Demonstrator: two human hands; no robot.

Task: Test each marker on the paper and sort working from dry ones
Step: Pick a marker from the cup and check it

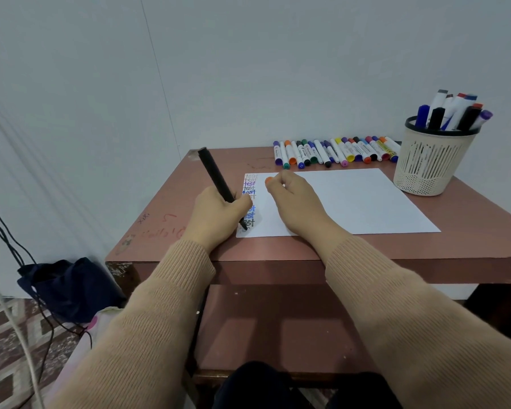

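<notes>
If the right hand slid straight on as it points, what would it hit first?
The right hand, pinching an orange cap, would probably cross the top of the test column on the paper, then bare table; depth unclear.

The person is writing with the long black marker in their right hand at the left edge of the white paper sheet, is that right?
Not quite. The head view shows the long black marker in the left hand, not the right. Its tip does meet the left edge of the white paper sheet. The right hand rests on that sheet, pinching a small orange piece.
</notes>
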